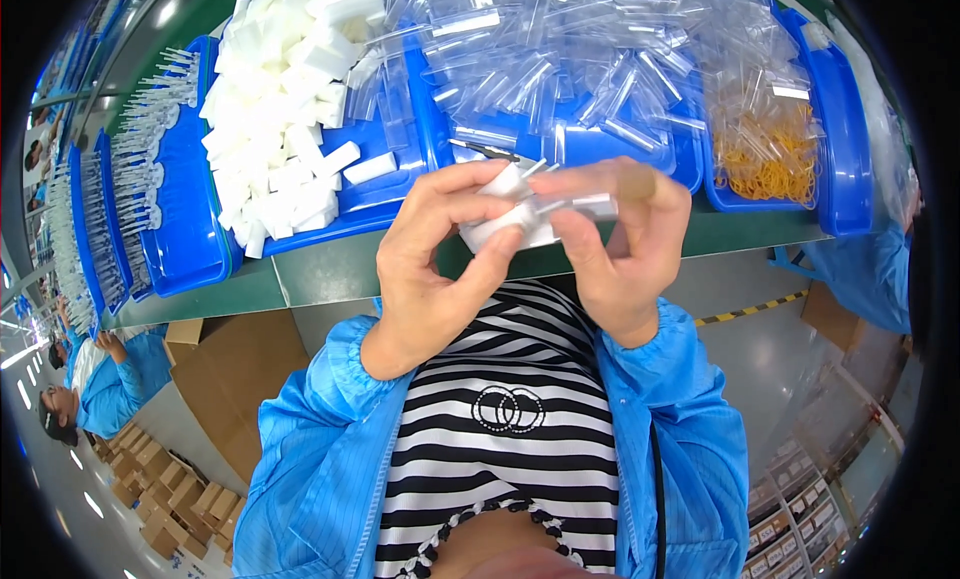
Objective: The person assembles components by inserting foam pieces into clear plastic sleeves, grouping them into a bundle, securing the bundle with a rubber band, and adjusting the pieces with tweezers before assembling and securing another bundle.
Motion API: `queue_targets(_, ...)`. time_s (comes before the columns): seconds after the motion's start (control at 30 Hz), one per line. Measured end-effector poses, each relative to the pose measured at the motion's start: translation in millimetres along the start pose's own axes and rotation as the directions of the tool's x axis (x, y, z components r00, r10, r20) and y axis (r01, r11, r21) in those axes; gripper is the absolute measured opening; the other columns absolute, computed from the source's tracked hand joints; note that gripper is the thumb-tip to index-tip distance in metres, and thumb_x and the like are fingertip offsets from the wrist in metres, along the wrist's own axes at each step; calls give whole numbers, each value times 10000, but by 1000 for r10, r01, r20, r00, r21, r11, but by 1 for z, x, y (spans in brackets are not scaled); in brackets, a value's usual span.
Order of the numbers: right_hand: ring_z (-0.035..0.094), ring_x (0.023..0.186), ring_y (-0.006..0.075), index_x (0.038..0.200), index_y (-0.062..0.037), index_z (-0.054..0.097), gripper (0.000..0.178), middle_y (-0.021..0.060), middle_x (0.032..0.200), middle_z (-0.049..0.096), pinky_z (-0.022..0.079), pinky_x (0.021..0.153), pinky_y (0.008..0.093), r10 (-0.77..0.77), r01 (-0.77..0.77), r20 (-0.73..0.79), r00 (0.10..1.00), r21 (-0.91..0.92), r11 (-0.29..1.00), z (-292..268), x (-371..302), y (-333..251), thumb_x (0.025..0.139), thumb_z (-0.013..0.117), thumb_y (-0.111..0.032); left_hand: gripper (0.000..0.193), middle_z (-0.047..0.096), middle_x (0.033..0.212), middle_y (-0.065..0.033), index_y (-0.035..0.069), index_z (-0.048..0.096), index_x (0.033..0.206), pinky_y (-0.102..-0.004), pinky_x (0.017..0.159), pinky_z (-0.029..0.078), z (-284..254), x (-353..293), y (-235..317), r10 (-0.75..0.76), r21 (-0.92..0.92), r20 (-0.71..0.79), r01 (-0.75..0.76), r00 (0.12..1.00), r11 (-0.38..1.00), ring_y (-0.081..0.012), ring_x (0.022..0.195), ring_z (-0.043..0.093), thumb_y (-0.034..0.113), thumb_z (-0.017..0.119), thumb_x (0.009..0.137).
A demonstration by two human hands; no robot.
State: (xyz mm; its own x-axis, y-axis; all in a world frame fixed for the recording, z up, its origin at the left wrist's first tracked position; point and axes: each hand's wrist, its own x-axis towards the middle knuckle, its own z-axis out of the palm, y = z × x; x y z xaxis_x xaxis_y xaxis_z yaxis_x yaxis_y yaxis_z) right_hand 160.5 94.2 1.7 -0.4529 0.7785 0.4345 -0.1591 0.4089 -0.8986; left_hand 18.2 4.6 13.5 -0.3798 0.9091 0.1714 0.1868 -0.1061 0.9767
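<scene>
My left hand (435, 254) is closed, thumb and fingers pinching a small white foam block (508, 182) in front of my chest. A second white piece shows at its thumb tip. My right hand (635, 244) comes from the other side, thumb and fingers closed round a clear, whitish plastic piece (595, 207), perhaps a tube or sleeve. Its fingers are smeared by motion. Thin white sticks (540, 167) poke up between the two hands. How these parts join is hidden by the fingers and the blur.
Beyond my hands, a blue tray (375, 214) holds white foam blocks (290, 109). Beside it lie clear plastic tubes (560, 59) and yellow rubber bands (768, 169). Thin white-tipped parts (140, 149) fill trays at left. The green table edge (330, 279) and cardboard boxes (235, 389) are near.
</scene>
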Motion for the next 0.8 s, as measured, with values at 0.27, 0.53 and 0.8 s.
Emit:
queue_targets(0.27, 643, 1027, 184, 1151, 12, 442, 381, 130, 1036, 674, 489, 895, 311, 291, -295, 49, 955, 125, 947, -8, 1, -2, 895, 701, -101, 318, 618, 1214, -140, 33, 722, 1082, -316, 878, 523, -4, 0, 0, 53, 122, 6, -53, 999, 991, -243, 1065, 635, 23, 783, 771)
queue_targets(0.53, 640, 967, 161, 1054, 6, 542, 256, 121, 1007, 674, 479, 902, 299, 281, -285, 51, 958, 102, 953, -21, 11, -2, 884, 711, -84, 318, 543, 1296, -170, -2, 689, 1125, -338, 889, 546, -14, 2, 4, 49, 106, 94, -59, 994, 993, -273, 1131, 609, -25, 730, 811)
queue_targets(0.8, 628, 1000, 162, 1055, -12, 537, 313, 101, 1025, 648, 469, 920, 301, 340, -352, 90, 936, 267, 897, -14, -2, -1, 840, 757, -67, 250, 508, 1210, -162, -35, 645, 1048, -408, 984, 530, -18, -8, -10, 84, -248, 41, -71, 996, 966, -341, 1177, 577, -76, 712, 810)
